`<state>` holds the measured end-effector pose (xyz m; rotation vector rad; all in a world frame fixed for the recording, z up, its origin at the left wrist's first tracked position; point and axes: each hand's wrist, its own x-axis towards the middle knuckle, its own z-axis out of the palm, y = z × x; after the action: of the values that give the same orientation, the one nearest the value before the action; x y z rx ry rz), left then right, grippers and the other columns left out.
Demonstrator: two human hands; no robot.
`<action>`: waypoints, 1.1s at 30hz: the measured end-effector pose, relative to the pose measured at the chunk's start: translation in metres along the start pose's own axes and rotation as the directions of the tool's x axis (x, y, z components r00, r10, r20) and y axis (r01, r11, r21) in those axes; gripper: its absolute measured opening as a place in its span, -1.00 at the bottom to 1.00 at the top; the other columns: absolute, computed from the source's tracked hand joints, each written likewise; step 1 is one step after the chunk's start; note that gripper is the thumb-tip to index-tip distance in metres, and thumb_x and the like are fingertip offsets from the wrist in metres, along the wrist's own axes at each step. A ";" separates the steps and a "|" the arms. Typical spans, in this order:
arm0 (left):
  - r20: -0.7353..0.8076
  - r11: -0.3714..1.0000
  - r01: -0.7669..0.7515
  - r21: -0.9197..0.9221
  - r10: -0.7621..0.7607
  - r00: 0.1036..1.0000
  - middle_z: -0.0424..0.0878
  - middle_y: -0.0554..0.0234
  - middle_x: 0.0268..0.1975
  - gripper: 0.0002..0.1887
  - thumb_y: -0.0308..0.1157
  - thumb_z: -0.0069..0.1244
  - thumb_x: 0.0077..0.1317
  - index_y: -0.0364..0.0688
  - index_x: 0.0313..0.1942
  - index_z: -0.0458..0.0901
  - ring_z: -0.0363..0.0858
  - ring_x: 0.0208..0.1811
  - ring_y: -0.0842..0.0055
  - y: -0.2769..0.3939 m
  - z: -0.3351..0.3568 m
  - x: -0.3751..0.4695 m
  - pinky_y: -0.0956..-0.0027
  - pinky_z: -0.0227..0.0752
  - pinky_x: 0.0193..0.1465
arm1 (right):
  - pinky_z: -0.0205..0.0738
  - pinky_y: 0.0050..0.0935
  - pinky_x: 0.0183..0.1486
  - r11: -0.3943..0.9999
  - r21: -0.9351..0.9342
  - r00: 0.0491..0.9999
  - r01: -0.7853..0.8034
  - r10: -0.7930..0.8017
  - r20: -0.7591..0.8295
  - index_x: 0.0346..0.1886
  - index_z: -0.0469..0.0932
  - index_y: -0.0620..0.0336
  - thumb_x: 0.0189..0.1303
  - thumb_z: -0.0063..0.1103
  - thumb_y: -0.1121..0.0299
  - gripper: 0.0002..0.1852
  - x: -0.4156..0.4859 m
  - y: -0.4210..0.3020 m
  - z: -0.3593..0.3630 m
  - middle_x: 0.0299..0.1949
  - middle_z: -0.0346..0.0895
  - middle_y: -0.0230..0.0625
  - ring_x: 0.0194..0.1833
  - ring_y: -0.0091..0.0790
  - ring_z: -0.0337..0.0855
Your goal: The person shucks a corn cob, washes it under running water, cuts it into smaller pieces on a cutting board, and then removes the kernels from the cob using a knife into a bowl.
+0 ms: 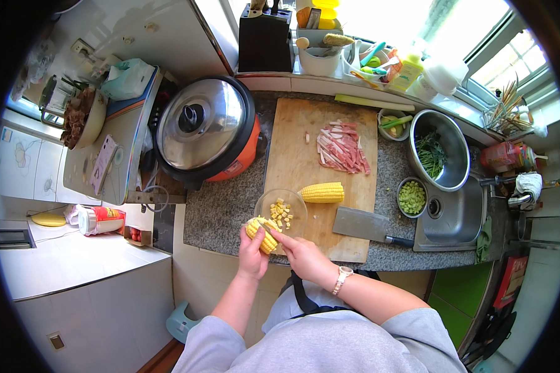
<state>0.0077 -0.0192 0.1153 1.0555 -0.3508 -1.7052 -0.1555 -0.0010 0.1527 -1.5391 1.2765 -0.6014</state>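
Observation:
My left hand [253, 255] holds a piece of corn on the cob [262, 237] over the near edge of a clear bowl [260, 205]. My right hand [303, 255] is at the right side of this cob, fingers closed together against the kernels; whether it grips a small tool is hard to tell. Loose kernels [281, 212] lie in the bowl, which stands at the left part of a wooden cutting board [294, 144]. Another corn piece [322, 192] rests on the board, with a cleaver [361, 224] below it and sliced raw meat [341, 147] farther back.
An orange electric cooker [205, 130] with a metal lid stands left of the board. To the right are a steel bowl of greens [462, 154], a small bowl of chopped green vegetable [411, 197] and the sink [452, 224]. The cleaver's handle points rightward.

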 end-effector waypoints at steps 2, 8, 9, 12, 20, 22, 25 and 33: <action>-0.032 0.995 -0.063 0.071 0.065 0.997 0.43 0.22 0.11 -0.63 -0.44 -0.09 0.48 -0.13 0.21 0.22 0.46 0.14 0.46 -0.007 0.001 -0.001 0.32 0.38 0.25 | 0.54 -0.04 -0.13 0.994 -0.065 0.996 -0.083 0.085 0.026 0.42 0.32 -0.16 0.41 -0.06 0.38 -0.49 -0.001 -0.002 0.001 -0.24 0.57 0.18 -0.21 0.20 0.63; -0.014 0.876 -0.264 0.403 0.294 0.956 0.40 0.20 0.17 -0.50 -0.49 -0.05 0.45 -0.13 0.32 0.14 0.41 0.19 0.47 -0.026 0.006 -0.007 0.34 0.34 0.28 | 0.54 -0.02 -0.15 0.996 -0.036 0.997 -0.078 0.077 -0.029 0.40 0.34 -0.15 0.40 -0.06 0.38 -0.50 0.003 0.002 0.007 -0.27 0.58 0.18 -0.22 0.19 0.64; -0.016 0.869 -0.253 0.424 0.287 0.958 0.40 0.21 0.17 -0.49 -0.50 -0.06 0.45 -0.12 0.33 0.13 0.40 0.20 0.46 -0.026 0.006 -0.008 0.32 0.33 0.30 | 0.54 -0.01 -0.14 0.996 -0.034 0.996 -0.085 0.084 -0.040 0.40 0.35 -0.15 0.40 -0.06 0.39 -0.50 0.005 0.003 0.007 -0.27 0.58 0.17 -0.21 0.19 0.64; -0.013 0.919 -0.232 0.320 0.249 0.968 0.40 0.21 0.19 -0.50 -0.48 -0.06 0.46 -0.12 0.33 0.15 0.39 0.22 0.45 -0.021 0.008 -0.006 0.30 0.32 0.31 | 0.54 -0.02 -0.14 0.997 0.066 0.997 -0.047 0.051 -0.060 0.39 0.37 -0.13 0.41 -0.07 0.39 -0.52 0.008 0.005 0.006 -0.27 0.58 0.19 -0.19 0.20 0.64; -0.027 0.997 -0.074 -0.036 0.073 0.997 0.44 0.22 0.17 -0.59 -0.44 -0.06 0.46 -0.14 0.26 0.27 0.43 0.23 0.41 -0.004 0.002 -0.002 0.26 0.30 0.35 | 0.34 -0.55 -0.46 0.580 0.650 0.866 -0.491 0.407 0.290 0.44 0.30 -0.17 0.53 -0.20 0.36 -0.55 0.007 0.004 -0.022 -0.46 0.47 -0.39 -0.53 -0.56 0.38; -0.023 0.996 -0.060 -0.059 0.058 0.998 0.45 0.20 0.19 -0.61 -0.42 -0.09 0.47 -0.15 0.26 0.29 0.42 0.26 0.39 -0.003 -0.001 -0.001 0.23 0.28 0.36 | 0.22 -0.61 -0.54 0.415 0.728 0.809 -0.547 0.487 0.330 0.45 0.30 -0.19 0.55 -0.22 0.35 -0.55 0.005 0.004 -0.023 -0.49 0.41 -0.52 -0.59 -0.67 0.25; -0.011 0.997 -0.050 -0.058 0.050 0.999 0.46 0.16 0.24 -0.62 -0.39 -0.14 0.49 -0.17 0.28 0.31 0.40 0.30 0.35 -0.002 -0.004 -0.001 0.17 0.26 0.40 | 0.35 -0.62 -0.46 0.724 0.515 0.888 -0.460 0.374 0.268 0.44 0.31 -0.16 0.54 -0.19 0.33 -0.56 0.004 0.004 -0.019 -0.42 0.47 -0.45 -0.54 -0.61 0.37; 0.017 0.992 -0.100 -0.077 0.101 0.995 0.44 0.16 0.27 -0.59 -0.38 -0.11 0.48 -0.17 0.29 0.31 0.39 0.32 0.35 0.000 -0.006 -0.002 0.16 0.24 0.40 | 0.23 -0.66 -0.52 0.758 0.523 0.920 -0.390 0.347 0.183 0.43 0.33 -0.17 0.54 -0.16 0.36 -0.56 0.009 0.019 -0.021 -0.47 0.39 -0.53 -0.56 -0.69 0.26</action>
<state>0.0129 -0.0163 0.1125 0.9500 -0.3442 -1.6279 -0.1785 -0.0163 0.1411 -0.7903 1.1710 -0.5790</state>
